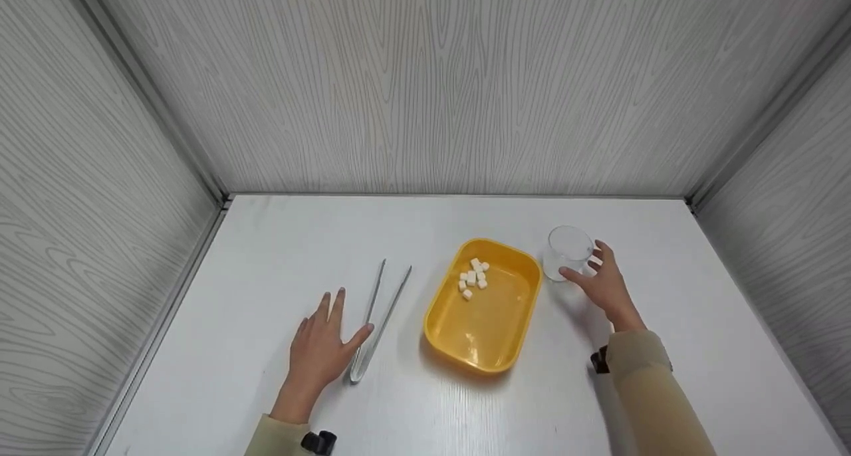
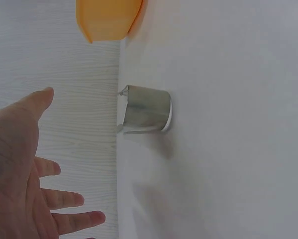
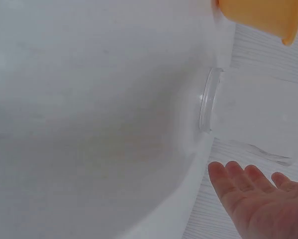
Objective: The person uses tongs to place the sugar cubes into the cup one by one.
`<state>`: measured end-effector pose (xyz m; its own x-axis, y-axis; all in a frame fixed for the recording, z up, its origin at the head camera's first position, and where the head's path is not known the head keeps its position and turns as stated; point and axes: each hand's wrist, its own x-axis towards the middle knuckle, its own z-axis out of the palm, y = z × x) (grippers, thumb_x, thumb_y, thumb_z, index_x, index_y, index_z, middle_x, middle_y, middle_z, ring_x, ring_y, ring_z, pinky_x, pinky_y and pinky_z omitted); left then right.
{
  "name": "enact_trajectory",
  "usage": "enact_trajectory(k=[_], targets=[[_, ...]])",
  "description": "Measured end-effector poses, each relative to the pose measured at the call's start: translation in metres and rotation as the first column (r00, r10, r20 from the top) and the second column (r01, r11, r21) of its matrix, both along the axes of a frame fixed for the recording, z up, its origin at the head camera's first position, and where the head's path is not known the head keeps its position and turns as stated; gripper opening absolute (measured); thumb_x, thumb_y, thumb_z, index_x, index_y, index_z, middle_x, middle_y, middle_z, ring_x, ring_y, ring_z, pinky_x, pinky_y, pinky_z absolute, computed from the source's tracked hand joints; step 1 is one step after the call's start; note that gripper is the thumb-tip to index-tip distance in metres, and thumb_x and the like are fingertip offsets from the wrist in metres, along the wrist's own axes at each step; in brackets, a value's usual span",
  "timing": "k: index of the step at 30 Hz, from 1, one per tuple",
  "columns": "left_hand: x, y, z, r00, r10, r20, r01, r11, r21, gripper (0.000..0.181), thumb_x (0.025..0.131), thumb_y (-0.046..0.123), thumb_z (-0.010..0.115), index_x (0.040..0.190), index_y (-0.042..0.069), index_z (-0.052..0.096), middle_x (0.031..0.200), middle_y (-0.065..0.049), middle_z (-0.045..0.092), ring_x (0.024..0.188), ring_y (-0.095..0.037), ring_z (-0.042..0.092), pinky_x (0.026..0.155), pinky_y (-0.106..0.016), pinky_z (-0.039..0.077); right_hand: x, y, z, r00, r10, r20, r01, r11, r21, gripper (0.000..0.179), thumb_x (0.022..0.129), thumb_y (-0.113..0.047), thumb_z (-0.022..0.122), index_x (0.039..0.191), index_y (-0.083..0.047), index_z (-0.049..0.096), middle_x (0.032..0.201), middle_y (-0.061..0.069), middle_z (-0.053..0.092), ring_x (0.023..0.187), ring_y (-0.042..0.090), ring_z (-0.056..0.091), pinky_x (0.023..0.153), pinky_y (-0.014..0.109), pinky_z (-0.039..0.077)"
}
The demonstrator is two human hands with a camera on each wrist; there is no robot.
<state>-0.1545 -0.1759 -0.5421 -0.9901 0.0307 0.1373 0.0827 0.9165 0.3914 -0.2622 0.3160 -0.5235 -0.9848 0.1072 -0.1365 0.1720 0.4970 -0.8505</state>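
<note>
My left hand [image 1: 319, 349] hovers with fingers spread beside the metal tongs [image 1: 388, 315], its thumb over them in the head view. The left wrist view shows the tongs' bent end [image 2: 148, 108] standing apart from the left hand [image 2: 19, 174]. A clear glass cup [image 1: 568, 251] stands upright at the right. My right hand [image 1: 606, 288] reaches around it, thumb at the near side and fingers at the right. In the right wrist view a gap separates the extended fingers [image 3: 238, 189] from the glass wall; only a sliver of thumb shows at the edge.
Between the hands lies a yellow tray [image 1: 492, 320] with several small white cubes [image 1: 471, 278] near its far left side. The glass cup is close to the tray's right rim. Wood-patterned panels [image 1: 425, 84] wall the white table [image 1: 266, 263] at the back and sides.
</note>
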Motion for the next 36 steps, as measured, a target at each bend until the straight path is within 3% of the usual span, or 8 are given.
enact_trajectory(k=[7, 17, 27, 29, 32, 36], targets=[[0.001, 0.002, -0.002, 1.000, -0.004, 0.011, 0.004, 1.000, 0.000, 0.093, 0.089, 0.068, 0.053, 0.154, 0.007, 0.027, 0.150, -0.027, 0.034, 0.124, -0.047, 0.048, 0.102, -0.056, 0.036, -0.012, -0.007, -0.002, 1.000, -0.021, 0.013, 0.022, 0.999, -0.042, 0.115, 0.081, -0.039, 0.080, 0.157, -0.012, -0.001, 0.161, 0.019, 0.010, 0.144, 0.040, 0.019, 0.110, 0.055, 0.026], [0.001, 0.009, -0.006, 1.000, 0.010, -0.005, -0.011, 0.999, -0.049, 0.094, 0.087, 0.063, 0.061, 0.152, 0.002, 0.031, 0.142, -0.029, 0.043, 0.119, -0.046, 0.052, 0.099, -0.058, 0.039, -0.019, -0.017, -0.003, 0.998, -0.058, -0.003, 0.058, 0.998, -0.001, 0.120, 0.077, -0.047, 0.082, 0.158, -0.013, 0.000, 0.161, 0.018, 0.011, 0.146, 0.039, 0.014, 0.113, 0.057, 0.018], [-0.002, 0.024, -0.008, 0.999, 0.014, 0.037, -0.010, 0.994, -0.107, 0.096, 0.083, 0.060, 0.069, 0.146, -0.005, 0.037, 0.116, -0.024, 0.058, 0.097, -0.037, 0.061, 0.081, -0.051, 0.050, -0.020, -0.018, -0.007, 0.997, -0.079, -0.023, 0.079, 0.997, 0.008, 0.112, 0.078, -0.048, 0.081, 0.156, -0.010, 0.009, 0.158, 0.016, 0.023, 0.142, 0.037, 0.026, 0.110, 0.053, 0.027], [-0.003, 0.026, -0.009, 0.999, -0.001, 0.041, 0.006, 0.994, -0.112, 0.091, 0.082, 0.058, 0.071, 0.139, -0.008, 0.045, 0.106, -0.022, 0.060, 0.090, -0.035, 0.061, 0.077, -0.050, 0.050, -0.019, -0.018, -0.006, 0.996, -0.082, -0.020, 0.082, 0.997, 0.008, 0.111, 0.078, -0.046, 0.081, 0.155, -0.010, 0.010, 0.157, 0.018, 0.025, 0.141, 0.038, 0.028, 0.110, 0.054, 0.028], [-0.003, 0.028, -0.009, 0.999, -0.021, 0.041, 0.026, 0.992, -0.125, 0.072, 0.081, 0.054, 0.074, 0.114, -0.009, 0.059, 0.087, -0.014, 0.057, 0.077, -0.029, 0.058, 0.070, -0.047, 0.049, -0.018, -0.018, -0.006, 0.997, -0.078, -0.015, 0.078, 0.997, 0.017, 0.111, 0.078, -0.046, 0.081, 0.155, -0.010, 0.010, 0.156, 0.019, 0.026, 0.139, 0.040, 0.030, 0.109, 0.054, 0.029], [-0.003, 0.030, -0.010, 0.999, -0.038, 0.034, 0.042, 0.989, -0.145, 0.054, 0.081, 0.050, 0.076, 0.084, -0.002, 0.060, 0.073, -0.007, 0.048, 0.065, -0.023, 0.050, 0.062, -0.042, 0.046, -0.015, -0.017, -0.006, 0.997, -0.070, -0.019, 0.070, 0.998, 0.005, 0.110, 0.079, -0.045, 0.081, 0.155, -0.010, 0.010, 0.155, 0.020, 0.027, 0.139, 0.040, 0.030, 0.109, 0.055, 0.029]])
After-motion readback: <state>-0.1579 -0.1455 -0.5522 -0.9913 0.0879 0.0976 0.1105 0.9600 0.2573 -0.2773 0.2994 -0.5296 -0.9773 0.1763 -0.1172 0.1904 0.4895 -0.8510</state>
